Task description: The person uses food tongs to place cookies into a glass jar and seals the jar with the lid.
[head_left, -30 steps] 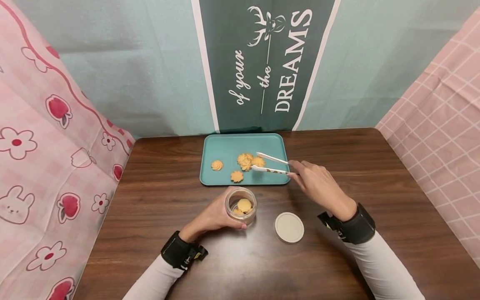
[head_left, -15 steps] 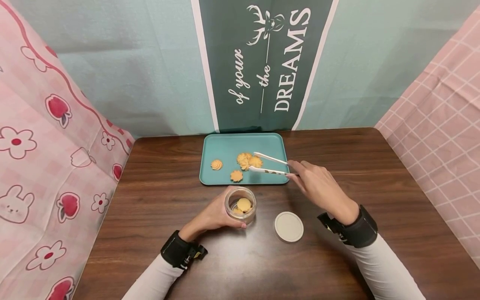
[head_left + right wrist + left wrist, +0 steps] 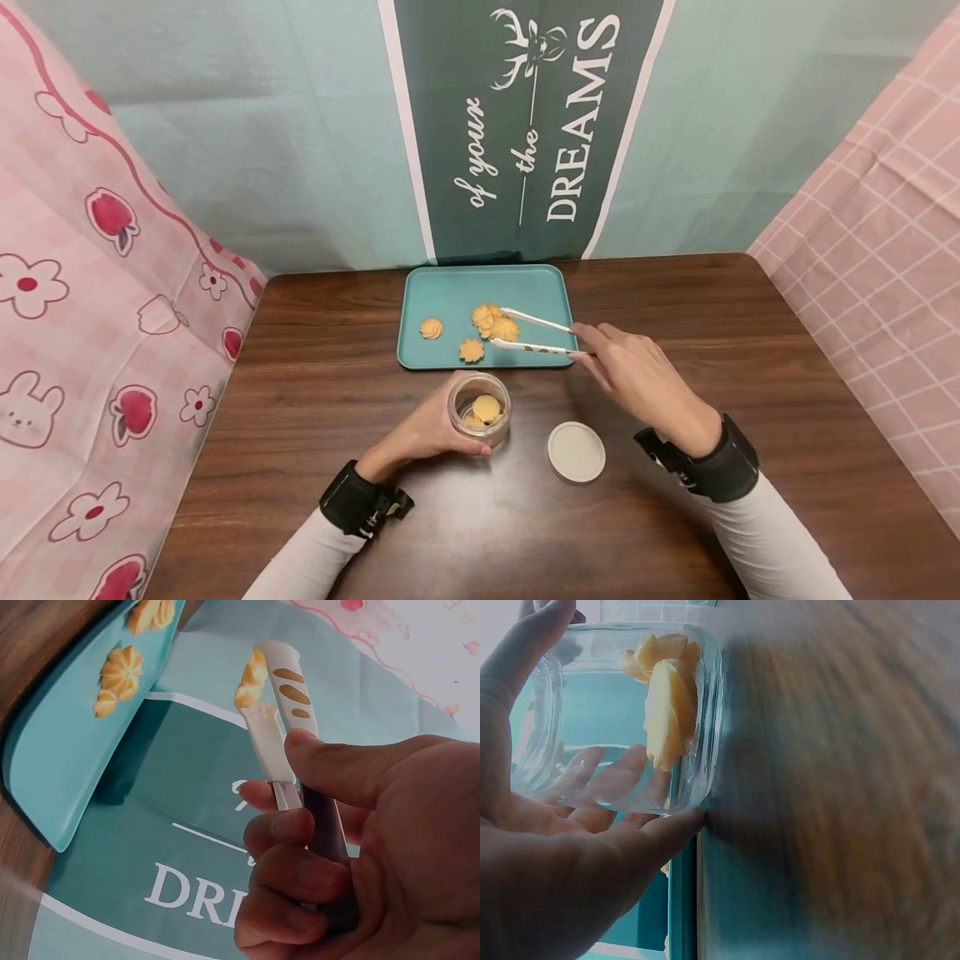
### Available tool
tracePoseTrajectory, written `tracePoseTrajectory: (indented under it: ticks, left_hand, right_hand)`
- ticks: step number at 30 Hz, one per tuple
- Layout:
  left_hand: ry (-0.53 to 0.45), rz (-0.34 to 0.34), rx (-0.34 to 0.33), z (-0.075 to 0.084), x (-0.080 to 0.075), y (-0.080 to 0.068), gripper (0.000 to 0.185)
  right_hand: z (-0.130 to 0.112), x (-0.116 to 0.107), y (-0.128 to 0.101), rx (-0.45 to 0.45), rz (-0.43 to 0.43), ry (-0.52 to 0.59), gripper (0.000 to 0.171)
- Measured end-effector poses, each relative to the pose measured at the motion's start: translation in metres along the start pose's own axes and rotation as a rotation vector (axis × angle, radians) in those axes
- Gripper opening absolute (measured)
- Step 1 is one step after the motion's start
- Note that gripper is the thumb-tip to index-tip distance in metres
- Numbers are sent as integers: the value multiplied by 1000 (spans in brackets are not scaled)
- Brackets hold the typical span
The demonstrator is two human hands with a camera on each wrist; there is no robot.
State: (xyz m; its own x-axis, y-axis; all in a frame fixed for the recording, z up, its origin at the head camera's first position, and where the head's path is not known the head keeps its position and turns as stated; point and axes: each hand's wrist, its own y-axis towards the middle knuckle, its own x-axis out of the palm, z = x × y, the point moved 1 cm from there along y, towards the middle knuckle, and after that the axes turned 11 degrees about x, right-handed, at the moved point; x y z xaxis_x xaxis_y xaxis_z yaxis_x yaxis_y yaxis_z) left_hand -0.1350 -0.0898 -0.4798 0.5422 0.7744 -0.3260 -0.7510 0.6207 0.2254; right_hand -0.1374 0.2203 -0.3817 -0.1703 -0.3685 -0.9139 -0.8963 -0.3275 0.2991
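White plastic tongs (image 3: 536, 335) are in my right hand (image 3: 637, 379), fingers curled round the handle, and the tips pinch one cookie (image 3: 504, 330) on the teal tray (image 3: 551, 287). I think I should squeeze gently, so it does not crumble. The tongs' long axis points left, toward the tray's middle. My left hand (image 3: 420, 433) wraps the glass jar (image 3: 480, 408) on the table (image 3: 750, 333).

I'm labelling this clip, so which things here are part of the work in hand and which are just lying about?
In use:
right hand
tongs
cookie in the tongs
tray
left hand
jar

Lying about:
lid
banner
pink cloths
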Motion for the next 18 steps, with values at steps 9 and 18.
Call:
tracePoseTrajectory:
  ticks: [9,18]
  left_hand:
    - [-1,-2,-1,1,-1,0,94]
    - [-9,-3,6,1,0,2,93]
  right_hand:
    - [-5,-4,-3,-17,5,3,35]
    - [-10,-8,-7,-70,36,9,37]
